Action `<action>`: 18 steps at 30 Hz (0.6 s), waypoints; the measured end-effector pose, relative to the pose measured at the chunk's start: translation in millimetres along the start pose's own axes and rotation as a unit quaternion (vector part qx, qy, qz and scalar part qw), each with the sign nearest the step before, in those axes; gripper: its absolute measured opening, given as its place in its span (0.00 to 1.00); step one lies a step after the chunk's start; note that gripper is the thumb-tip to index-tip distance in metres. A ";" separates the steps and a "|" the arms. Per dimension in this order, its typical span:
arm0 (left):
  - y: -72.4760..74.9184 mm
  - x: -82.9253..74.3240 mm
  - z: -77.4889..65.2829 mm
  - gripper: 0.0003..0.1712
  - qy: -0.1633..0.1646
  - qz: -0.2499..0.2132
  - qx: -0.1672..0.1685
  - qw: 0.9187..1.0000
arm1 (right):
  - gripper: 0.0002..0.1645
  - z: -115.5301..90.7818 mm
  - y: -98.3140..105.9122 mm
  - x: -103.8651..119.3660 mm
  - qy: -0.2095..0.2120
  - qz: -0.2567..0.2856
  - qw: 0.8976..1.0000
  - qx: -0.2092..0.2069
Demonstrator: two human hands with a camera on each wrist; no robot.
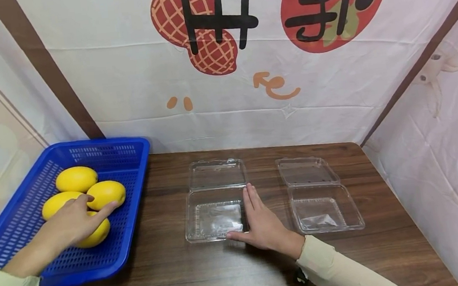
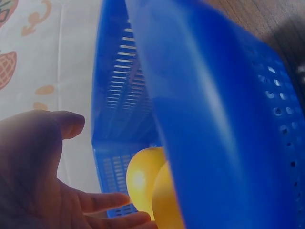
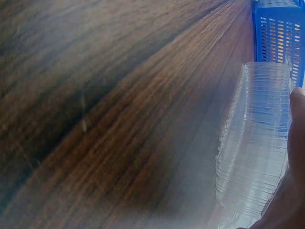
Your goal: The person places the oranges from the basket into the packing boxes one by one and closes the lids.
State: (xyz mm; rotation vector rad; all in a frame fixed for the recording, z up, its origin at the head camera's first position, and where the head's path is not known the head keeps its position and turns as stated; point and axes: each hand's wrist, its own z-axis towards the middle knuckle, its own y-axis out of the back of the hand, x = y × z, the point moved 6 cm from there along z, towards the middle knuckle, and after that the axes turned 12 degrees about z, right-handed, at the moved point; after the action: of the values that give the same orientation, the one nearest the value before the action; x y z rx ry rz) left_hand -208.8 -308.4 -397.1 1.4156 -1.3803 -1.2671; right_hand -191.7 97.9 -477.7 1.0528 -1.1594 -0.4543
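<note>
Fingers of the left hand (image 1: 71, 220) spread well apart from the thumb, over lemons (image 1: 108, 194) in the blue basket (image 1: 136, 201) at left, no grip visible. The right hand's (image 1: 264, 223) straight fingers lie along the left clamshell container's (image 1: 214, 221) right side, seemingly steadying it; its lid (image 1: 217, 175) lies folded back, presumably for access.

The left grip (image 1: 67, 224) is over four yellow fruits (image 1: 77, 179) in a blue basket (image 1: 140, 171). The right grip (image 1: 264, 225), straight-fingered, is at the right side of one clear container (image 1: 220, 218); a second container (image 1: 320, 212) lies open farther right on the worktop (image 1: 172, 279).
</note>
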 end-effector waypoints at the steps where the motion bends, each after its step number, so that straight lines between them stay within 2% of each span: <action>1: 0.5 0.2 0.1 0.56 -0.001 0.000 0.001 1.000 | 0.75 0.1 -0.1 0.0 0.000 0.000 1.000 0.000; 9: 3.6 5.1 1.8 0.59 0.004 0.013 0.012 1.000 | 0.76 0.4 -0.5 -0.8 0.000 -0.002 1.000 -0.001; 18: -2.9 19.8 3.7 0.62 0.020 0.025 0.033 0.999 | 0.76 0.6 0.1 0.2 -0.001 0.002 1.000 -0.001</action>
State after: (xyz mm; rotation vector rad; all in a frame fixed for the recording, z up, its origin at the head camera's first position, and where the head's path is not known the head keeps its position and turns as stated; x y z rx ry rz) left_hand -213.4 -327.2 -403.3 1.4351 -1.4330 -1.1649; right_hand -192.2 97.5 -477.5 1.0479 -1.1630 -0.4528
